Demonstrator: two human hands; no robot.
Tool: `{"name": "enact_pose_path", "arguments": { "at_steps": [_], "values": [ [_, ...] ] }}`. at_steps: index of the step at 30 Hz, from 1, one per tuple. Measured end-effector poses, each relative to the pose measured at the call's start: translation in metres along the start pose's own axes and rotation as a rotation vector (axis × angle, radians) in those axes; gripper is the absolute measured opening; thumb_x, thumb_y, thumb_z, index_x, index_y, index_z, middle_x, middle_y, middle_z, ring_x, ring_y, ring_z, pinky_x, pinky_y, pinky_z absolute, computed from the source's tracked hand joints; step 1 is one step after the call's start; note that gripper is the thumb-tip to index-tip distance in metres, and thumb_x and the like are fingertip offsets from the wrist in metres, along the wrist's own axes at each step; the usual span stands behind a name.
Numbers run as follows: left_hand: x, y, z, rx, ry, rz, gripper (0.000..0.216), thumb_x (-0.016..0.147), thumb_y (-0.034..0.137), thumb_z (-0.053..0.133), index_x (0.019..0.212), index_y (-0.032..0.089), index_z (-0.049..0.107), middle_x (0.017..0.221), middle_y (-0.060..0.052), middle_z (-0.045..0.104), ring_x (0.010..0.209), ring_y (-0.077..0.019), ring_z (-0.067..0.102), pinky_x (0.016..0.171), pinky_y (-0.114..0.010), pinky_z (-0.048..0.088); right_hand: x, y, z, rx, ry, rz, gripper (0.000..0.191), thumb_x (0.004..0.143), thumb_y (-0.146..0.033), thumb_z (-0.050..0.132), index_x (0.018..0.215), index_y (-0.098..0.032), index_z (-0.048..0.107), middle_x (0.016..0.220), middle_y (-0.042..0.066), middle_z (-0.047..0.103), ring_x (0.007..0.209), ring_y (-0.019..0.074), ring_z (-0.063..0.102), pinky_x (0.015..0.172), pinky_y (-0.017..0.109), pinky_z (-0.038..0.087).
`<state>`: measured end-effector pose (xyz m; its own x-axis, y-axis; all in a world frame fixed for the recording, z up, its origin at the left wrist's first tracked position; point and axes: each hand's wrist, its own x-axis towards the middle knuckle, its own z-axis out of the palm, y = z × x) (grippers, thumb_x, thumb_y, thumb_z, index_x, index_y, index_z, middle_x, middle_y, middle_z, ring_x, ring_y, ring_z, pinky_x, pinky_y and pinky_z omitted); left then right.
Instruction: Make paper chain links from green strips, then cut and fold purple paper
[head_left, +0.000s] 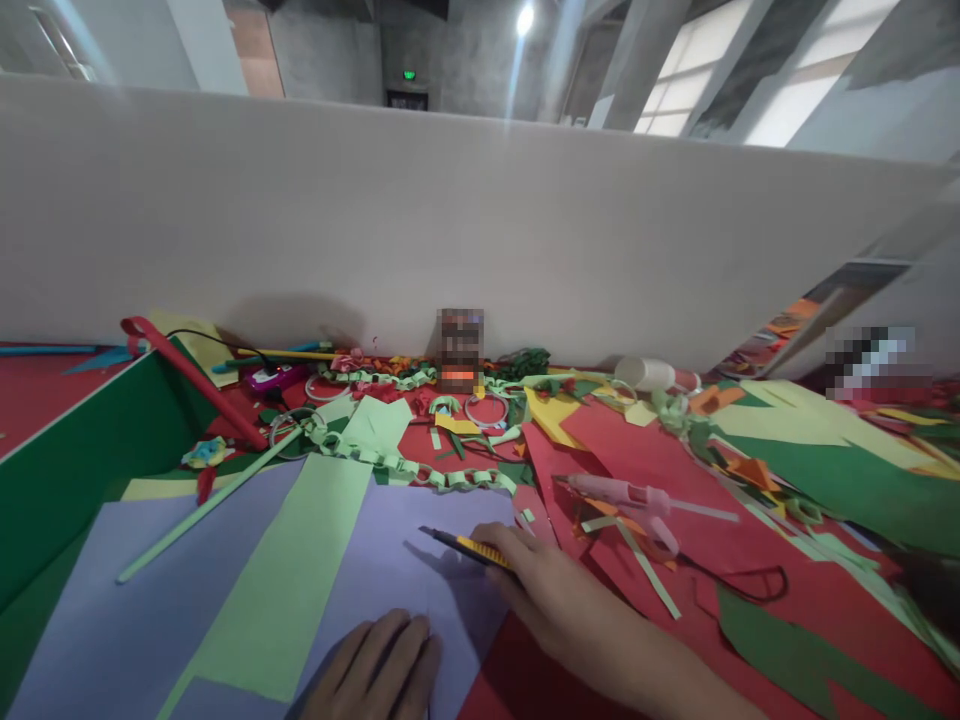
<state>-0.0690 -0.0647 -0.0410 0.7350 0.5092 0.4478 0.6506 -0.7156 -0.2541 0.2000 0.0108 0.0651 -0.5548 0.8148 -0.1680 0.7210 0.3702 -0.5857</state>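
My right hand [544, 590] grips a yellow utility knife [466, 545], its dark blade tip pointing left onto a lavender paper sheet [405, 570]. My left hand [379, 668] lies on the same sheet at the bottom edge, fingers together and pressed flat on the paper. A light green paper strip [292, 580] lies across the lavender sheet to the left of both hands.
A pink glue gun [626, 492] lies on red paper [645, 440] right of the knife. A green paper chain [405, 465], wire rings, scraps and a white cup [646, 374] litter the back. A white partition wall [480, 230] stands behind; a green sheet [82, 450] sits at left.
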Motion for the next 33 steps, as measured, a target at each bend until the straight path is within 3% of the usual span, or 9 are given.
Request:
{"name": "enact_pose_path", "arguments": {
  "at_steps": [5,11,18,24,30,33],
  "values": [
    [0.008,0.001,-0.009,-0.044,0.024,-0.031,0.031,0.105,0.028,0.045,0.121,0.024,0.072,0.121,-0.001,0.076,0.11,-0.0205,0.067,0.09,-0.031,0.049,0.005,-0.006,0.016,-0.072,0.028,0.085,0.027,0.105,-0.017,0.031,0.124,-0.022,0.05,0.1,0.007,0.069,0.089,0.0224,0.066,0.074,0.032,0.046],
    [0.022,0.008,-0.021,-0.139,0.067,-0.15,0.04,0.104,0.046,0.046,0.113,0.018,0.073,0.114,-0.006,0.077,0.106,-0.0252,0.068,0.09,-0.038,0.049,0.016,-0.011,0.023,-0.251,0.024,0.043,0.024,0.104,-0.012,0.033,0.12,-0.02,0.05,0.098,0.008,0.07,0.093,0.024,0.067,0.083,0.034,0.042],
    [0.026,0.012,-0.035,-0.245,-0.016,-0.235,0.039,0.103,0.041,0.05,0.12,0.014,0.071,0.12,-0.009,0.076,0.113,-0.0272,0.066,0.096,-0.039,0.047,0.025,-0.015,0.028,-0.365,-0.026,0.098,0.019,0.105,-0.015,0.04,0.119,-0.018,0.052,0.102,0.01,0.071,0.089,0.0244,0.068,0.072,0.032,0.041],
    [0.02,0.017,-0.034,-0.338,-0.046,-0.278,0.04,0.103,0.04,0.052,0.127,0.013,0.068,0.128,-0.008,0.073,0.121,-0.0289,0.061,0.101,-0.042,0.043,0.026,-0.008,0.043,-0.467,0.01,0.075,0.018,0.103,-0.02,0.054,0.121,-0.019,0.056,0.111,0.011,0.072,0.103,0.0284,0.067,0.082,0.037,0.046],
    [0.019,0.015,-0.033,-0.35,-0.099,-0.254,0.042,0.103,0.038,0.052,0.132,0.011,0.065,0.14,-0.01,0.068,0.128,-0.0292,0.058,0.107,-0.043,0.04,0.019,-0.004,0.048,-0.573,0.057,0.011,0.018,0.105,-0.023,0.052,0.121,-0.018,0.058,0.105,0.01,0.07,0.096,0.0284,0.065,0.08,0.038,0.045],
    [0.022,0.012,-0.034,-0.344,-0.165,-0.173,0.045,0.104,0.035,0.049,0.143,0.013,0.058,0.15,-0.007,0.061,0.138,-0.0264,0.052,0.113,-0.041,0.036,0.017,-0.004,0.05,-0.591,0.079,-0.026,0.02,0.106,-0.022,0.048,0.122,-0.017,0.059,0.103,0.01,0.07,0.095,0.0289,0.063,0.083,0.039,0.045]
  ]
}}
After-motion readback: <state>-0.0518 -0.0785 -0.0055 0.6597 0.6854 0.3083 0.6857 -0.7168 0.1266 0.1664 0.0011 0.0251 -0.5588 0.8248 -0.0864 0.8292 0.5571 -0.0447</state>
